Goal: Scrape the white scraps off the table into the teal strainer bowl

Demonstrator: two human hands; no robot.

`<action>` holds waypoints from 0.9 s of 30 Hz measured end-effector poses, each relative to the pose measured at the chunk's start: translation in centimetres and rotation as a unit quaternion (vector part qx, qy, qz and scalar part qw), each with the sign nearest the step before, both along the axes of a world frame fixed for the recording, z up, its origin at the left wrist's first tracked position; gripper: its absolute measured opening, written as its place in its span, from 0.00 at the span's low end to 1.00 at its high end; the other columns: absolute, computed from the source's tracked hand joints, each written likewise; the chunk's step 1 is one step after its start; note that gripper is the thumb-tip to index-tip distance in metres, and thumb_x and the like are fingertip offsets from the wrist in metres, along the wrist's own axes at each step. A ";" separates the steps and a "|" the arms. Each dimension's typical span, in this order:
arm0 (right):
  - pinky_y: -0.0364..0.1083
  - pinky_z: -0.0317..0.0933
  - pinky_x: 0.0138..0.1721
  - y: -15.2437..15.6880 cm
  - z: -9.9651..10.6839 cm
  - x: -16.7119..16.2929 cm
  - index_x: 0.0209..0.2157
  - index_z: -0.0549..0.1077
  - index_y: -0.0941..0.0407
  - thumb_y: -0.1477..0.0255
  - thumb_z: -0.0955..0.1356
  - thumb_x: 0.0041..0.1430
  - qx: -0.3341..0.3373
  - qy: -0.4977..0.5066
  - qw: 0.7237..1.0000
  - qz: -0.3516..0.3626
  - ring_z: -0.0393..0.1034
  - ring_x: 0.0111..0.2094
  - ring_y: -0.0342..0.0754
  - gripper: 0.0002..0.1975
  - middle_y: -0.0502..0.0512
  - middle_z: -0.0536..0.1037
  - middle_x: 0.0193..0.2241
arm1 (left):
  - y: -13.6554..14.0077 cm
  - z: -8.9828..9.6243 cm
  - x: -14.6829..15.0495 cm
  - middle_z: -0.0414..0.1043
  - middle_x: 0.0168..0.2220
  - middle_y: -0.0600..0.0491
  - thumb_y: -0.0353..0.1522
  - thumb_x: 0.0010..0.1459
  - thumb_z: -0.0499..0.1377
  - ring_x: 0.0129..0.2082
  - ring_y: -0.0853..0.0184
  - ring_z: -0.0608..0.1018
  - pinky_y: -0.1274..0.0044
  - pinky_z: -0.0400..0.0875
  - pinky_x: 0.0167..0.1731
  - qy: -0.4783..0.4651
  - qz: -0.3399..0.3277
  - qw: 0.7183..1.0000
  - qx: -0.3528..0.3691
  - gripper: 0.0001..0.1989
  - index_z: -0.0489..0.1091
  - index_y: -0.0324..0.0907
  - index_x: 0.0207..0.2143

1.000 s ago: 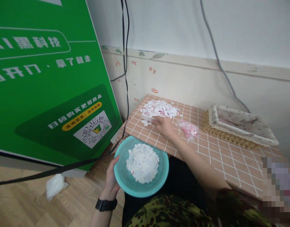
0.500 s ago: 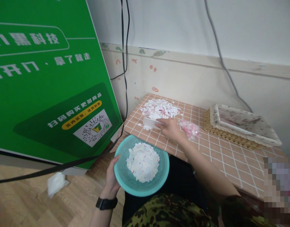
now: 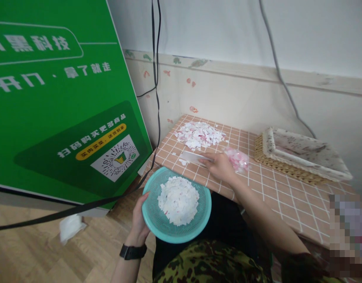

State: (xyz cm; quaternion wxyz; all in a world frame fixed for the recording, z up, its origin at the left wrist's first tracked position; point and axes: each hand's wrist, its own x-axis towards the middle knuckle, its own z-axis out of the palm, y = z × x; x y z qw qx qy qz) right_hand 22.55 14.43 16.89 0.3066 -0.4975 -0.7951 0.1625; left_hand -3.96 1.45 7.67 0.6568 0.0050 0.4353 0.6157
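My left hand (image 3: 141,214) grips the left rim of a teal plastic colander (image 3: 203,220), held just below the table's near edge. In the colander lies a mound of small white paper scraps (image 3: 178,200). Over the table, my right hand (image 3: 219,165) is closed on a flat white scraper-like piece (image 3: 191,156); its exact kind is unclear. A few loose scraps lie at its left end, touching or close to it. Behind it is a larger heap of white and pinkish scraps (image 3: 198,135). A clear bag of pink and white bits (image 3: 237,159) lies just right of my right hand.
The table has a brown checked cloth (image 3: 269,184). On its right stands a wicker basket (image 3: 290,167) with a floral lining. A green cabinet (image 3: 65,129) is at left, with black cables (image 3: 157,114) hanging before it. A white plastic bag (image 3: 71,228) lies on the floor.
My right hand has moved slightly right and nearer to me with the white piece, which now lies at a flatter angle. The left hand and colander stay nearly in place.
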 end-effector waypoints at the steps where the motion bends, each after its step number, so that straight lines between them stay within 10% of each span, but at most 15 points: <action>1: 0.45 0.64 0.29 0.0 -0.1 0.1 0.41 0.77 0.52 0.68 0.64 0.58 -0.001 0.005 1.000 -0.003 0.74 0.28 0.48 0.12 0.53 0.80 0.33 | 0.0 0.0 0.0 0.79 0.28 0.49 0.31 0.49 0.61 0.28 0.60 0.79 0.70 0.74 0.34 -0.002 0.000 1.000 -0.002 0.08 0.75 0.37 0.32; 27: 0.44 0.63 0.33 2.1 -1.3 -4.6 0.42 0.76 0.51 0.75 0.63 0.59 0.066 -0.025 0.995 0.075 0.74 0.31 0.46 0.13 0.51 0.80 0.33 | 0.4 0.4 -0.6 0.79 0.28 0.47 0.31 0.50 0.60 0.28 0.60 0.79 0.70 0.73 0.36 -0.021 -0.008 1.000 0.019 0.08 0.75 0.36 0.31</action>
